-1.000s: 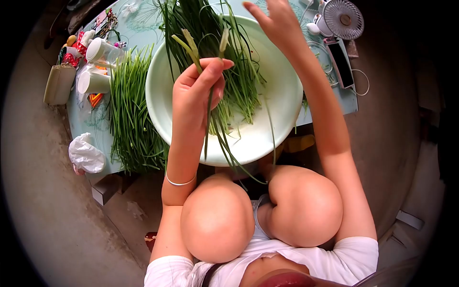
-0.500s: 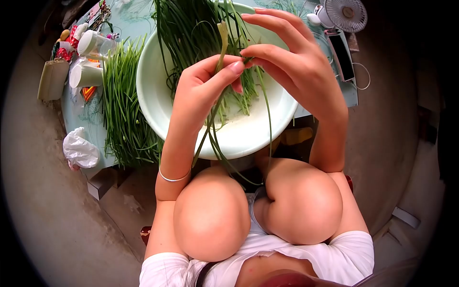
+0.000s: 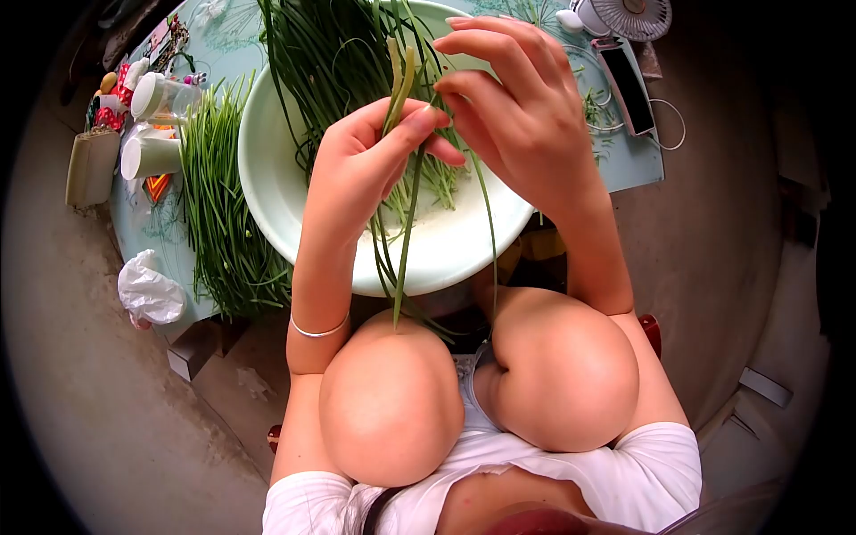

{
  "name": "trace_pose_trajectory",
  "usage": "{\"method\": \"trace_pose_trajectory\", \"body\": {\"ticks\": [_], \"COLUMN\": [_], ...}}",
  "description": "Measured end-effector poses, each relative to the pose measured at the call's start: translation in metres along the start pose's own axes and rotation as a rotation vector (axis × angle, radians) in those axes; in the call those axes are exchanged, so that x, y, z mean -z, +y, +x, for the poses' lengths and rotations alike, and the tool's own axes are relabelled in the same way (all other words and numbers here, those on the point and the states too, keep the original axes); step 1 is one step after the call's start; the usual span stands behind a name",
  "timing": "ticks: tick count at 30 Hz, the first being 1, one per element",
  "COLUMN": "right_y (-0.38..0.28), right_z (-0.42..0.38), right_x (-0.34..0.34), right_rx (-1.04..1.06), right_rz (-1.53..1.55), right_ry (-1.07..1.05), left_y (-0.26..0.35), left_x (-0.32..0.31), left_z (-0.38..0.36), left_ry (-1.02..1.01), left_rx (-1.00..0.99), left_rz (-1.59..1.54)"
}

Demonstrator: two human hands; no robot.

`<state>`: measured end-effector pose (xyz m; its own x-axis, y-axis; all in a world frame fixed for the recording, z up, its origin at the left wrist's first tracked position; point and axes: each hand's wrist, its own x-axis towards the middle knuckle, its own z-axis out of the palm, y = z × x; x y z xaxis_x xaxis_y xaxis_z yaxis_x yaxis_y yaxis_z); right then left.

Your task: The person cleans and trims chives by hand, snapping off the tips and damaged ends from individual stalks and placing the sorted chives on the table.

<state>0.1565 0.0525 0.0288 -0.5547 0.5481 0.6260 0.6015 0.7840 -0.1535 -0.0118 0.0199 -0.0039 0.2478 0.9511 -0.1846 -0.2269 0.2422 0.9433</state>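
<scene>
Above a pale green basin (image 3: 257, 207), my left hand (image 3: 352, 165) is closed around a few garlic chives (image 3: 407, 82). Their pale stem ends point up and their green leaves hang down over the basin's near rim toward my knees. Just to its right, my right hand (image 3: 526, 116) has its fingertips at a thin green chive strand by my left thumb; its own thumb is mostly hidden. A large heap of garlic chives (image 3: 334, 67) fills the far part of the basin. Beside the basin on the left lies a neat bundle of chives (image 3: 218, 192).
The patterned table (image 3: 637, 165) carries a phone (image 3: 626, 89) with a white cable and a small fan (image 3: 633, 16) at right. Plastic cups (image 3: 153, 154), a crumpled white bag (image 3: 150, 287) and a beige box (image 3: 91, 168) are at left. My knees are below the basin.
A second pale stem now stands beside the first in my left hand. My right hand has shifted slightly up and left. The view has moved a little, so the basin appears farther left.
</scene>
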Motion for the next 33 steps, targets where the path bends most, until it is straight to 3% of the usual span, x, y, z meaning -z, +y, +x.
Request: {"method": "trace_pose_trajectory", "body": {"ticks": [7,9,11,13,15,19,21,22,23,25,27,28,32,33], "right_y": [-0.004,0.004,0.023,0.028,0.04,0.065,0.075,0.083,0.076,0.047,0.012,-0.008,-0.05,-0.051], "right_z": [-0.003,-0.005,-0.007,-0.008,-0.024,-0.056,-0.073,-0.085,-0.083,-0.072,-0.057,-0.05,-0.035,-0.036], "right_x": [-0.013,-0.009,0.005,0.007,0.006,0.027,0.04,0.04,0.04,0.036,0.029,0.024,0.021,0.021], "right_rx": [-0.093,-0.138,-0.427,-0.365,-0.513,-0.858,-0.796,-0.551,-0.551,-0.693,-0.589,-0.646,-0.846,-0.842], "right_rz": [-0.125,-0.195,-0.074,-0.065,0.122,0.167,-0.198,-0.326,-0.327,0.563,1.134,1.298,1.709,1.712], "right_ry": [0.062,0.073,0.042,0.133,0.197,0.174,-0.038,-0.027,-0.023,0.023,-0.27,-0.362,-0.568,-0.573], "left_y": [-0.003,0.0,-0.002,-0.003,0.001,0.012,0.021,0.025,0.028,0.033,0.04,0.045,0.053,0.057], "left_x": [0.005,0.008,0.009,0.012,0.019,0.026,0.027,0.028,0.028,0.031,0.034,0.022,0.027,0.033], "left_z": [0.002,-0.002,-0.003,0.0,0.002,0.005,0.007,0.007,0.008,0.009,0.009,0.007,-0.003,-0.009], "left_ry": [0.016,-0.065,-0.065,0.037,0.063,0.148,0.195,0.194,0.203,0.209,0.246,0.349,0.363,0.183], "left_rx": [-0.04,0.04,0.048,0.018,-0.059,-0.164,-0.207,-0.209,-0.248,-0.285,-0.265,-0.295,-0.355,-0.384], "left_rz": [-0.038,-0.022,-0.025,-0.108,-0.196,-0.267,-0.305,-0.303,-0.303,-0.3,-0.355,-0.279,-0.278,-0.313]}}
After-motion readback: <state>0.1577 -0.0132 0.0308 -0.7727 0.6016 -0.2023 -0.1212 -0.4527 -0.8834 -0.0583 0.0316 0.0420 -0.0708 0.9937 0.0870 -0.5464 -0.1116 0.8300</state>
